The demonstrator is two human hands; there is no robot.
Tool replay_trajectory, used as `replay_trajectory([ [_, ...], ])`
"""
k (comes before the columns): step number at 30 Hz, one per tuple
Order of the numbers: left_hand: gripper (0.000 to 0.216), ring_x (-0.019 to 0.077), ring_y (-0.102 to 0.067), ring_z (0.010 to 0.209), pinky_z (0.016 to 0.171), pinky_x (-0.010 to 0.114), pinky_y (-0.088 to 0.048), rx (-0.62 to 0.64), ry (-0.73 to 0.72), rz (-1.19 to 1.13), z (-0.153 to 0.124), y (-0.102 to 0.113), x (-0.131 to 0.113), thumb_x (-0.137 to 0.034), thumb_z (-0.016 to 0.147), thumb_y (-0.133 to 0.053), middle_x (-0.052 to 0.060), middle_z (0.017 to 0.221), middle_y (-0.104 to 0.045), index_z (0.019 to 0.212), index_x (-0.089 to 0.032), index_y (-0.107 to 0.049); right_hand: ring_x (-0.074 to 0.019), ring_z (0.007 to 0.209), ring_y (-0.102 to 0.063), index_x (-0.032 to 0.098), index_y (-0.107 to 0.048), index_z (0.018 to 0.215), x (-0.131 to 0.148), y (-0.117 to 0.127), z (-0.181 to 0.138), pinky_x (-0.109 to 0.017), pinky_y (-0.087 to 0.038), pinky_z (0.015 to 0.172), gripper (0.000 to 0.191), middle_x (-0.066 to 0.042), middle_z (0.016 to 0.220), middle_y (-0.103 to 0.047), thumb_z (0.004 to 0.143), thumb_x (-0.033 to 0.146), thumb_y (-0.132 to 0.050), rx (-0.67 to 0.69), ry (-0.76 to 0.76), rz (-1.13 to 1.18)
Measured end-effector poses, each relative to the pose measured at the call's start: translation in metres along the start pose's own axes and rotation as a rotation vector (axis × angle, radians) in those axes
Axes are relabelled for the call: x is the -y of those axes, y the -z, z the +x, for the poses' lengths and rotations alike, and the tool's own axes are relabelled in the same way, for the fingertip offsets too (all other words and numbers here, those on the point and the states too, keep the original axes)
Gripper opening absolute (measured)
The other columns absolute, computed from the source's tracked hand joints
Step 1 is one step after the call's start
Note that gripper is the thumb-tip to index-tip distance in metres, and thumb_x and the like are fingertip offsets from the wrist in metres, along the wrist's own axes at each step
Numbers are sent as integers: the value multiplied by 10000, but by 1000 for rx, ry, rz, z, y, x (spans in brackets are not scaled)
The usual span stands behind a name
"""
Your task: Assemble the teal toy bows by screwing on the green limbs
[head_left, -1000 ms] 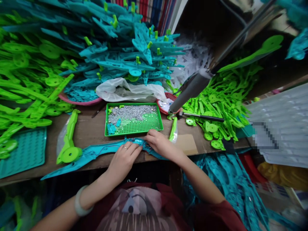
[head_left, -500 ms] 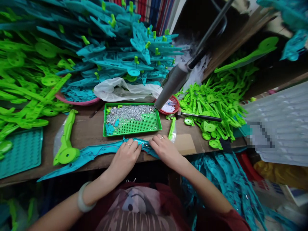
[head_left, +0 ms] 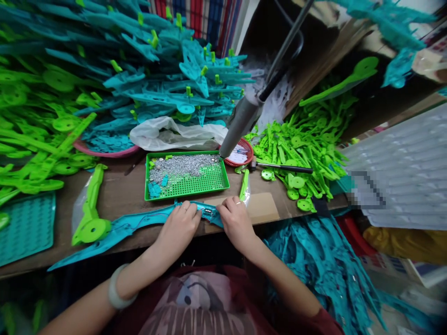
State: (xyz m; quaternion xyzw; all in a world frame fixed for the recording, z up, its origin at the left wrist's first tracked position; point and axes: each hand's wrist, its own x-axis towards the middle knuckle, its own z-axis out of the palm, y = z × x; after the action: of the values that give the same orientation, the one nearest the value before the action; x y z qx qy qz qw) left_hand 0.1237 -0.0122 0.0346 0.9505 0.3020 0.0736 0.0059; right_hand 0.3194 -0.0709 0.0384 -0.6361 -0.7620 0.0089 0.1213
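A long blue plastic shell, shaped like a toy sword half, lies along the front of the workbench with its hollow side up. My left hand is closed on its middle part, fingertips over the rim. My right hand is closed at the shell's right end, covering most of it. Between my hands a small dark-and-silver piece sits in the shell. A thin wire runs inside the shell's left part. Right behind it stands a green tray of small silver screws and a few blue bits.
A grey electric screwdriver hangs over the tray's right corner. A hammer lies to the right by a heap of green parts. Blue parts are piled behind. A green part and cardboard lie on the bench.
The whole view has shifted slightly left. My right hand has turned more upright at the shell's right end, while my left hand keeps its hold.
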Motion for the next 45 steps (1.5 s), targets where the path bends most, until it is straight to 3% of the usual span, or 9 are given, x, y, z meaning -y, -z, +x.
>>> replay_trajectory([
  [4, 178, 254, -540, 915, 731, 366, -430, 15, 6, -9, 1, -1, 0, -74, 918, -603, 81, 913, -594, 1056, -121, -706, -239, 845, -428, 187, -638, 851, 4, -4, -9, -367, -375, 745, 196, -83, 847, -587, 996, 179, -507, -40, 33, -86],
  [10, 183, 260, -535, 893, 730, 373, -434, 14, -5, 52, 2, 1, -1, -86, 910, -624, 79, 896, -607, 1062, -121, -718, -240, 861, -445, 188, -656, 937, 10, -8, -18, -371, -400, 764, 189, -85, 887, -610, 995, 131, -485, -90, -34, -18],
  [19, 199, 266, -547, 901, 729, 377, -450, 21, 13, 37, 3, 1, -3, -65, 892, -641, 88, 893, -610, 1070, -101, -721, -263, 882, -426, 186, -671, 945, 19, -8, -22, -398, -384, 754, 175, -110, 906, -604, 970, 109, -516, -32, -119, -41],
  [33, 216, 266, -588, 932, 742, 377, -487, 172, 22, 35, 9, 11, -1, -94, 909, -641, 93, 940, -646, 1104, -126, -729, -252, 919, -442, 127, -673, 1129, -6, 16, -13, -387, -406, 789, 243, -106, 961, -600, 1013, 170, -464, 165, 188, -141],
  [39, 218, 276, -583, 944, 739, 380, -481, 214, 6, 64, 11, 14, 2, -120, 941, -601, 97, 938, -641, 1116, -138, -730, -244, 961, -437, 140, -684, 1004, -28, 28, 15, -367, -388, 774, 233, -104, 968, -591, 1027, 231, -470, 352, 408, -100],
  [45, 245, 272, -561, 947, 747, 373, -464, 253, 22, 55, 11, 15, 1, -119, 931, -618, 98, 962, -635, 1149, -149, -726, -240, 927, -410, 129, -676, 1039, -33, 15, 4, -372, -374, 772, 260, -115, 964, -582, 1036, 211, -429, 258, 412, -49],
])
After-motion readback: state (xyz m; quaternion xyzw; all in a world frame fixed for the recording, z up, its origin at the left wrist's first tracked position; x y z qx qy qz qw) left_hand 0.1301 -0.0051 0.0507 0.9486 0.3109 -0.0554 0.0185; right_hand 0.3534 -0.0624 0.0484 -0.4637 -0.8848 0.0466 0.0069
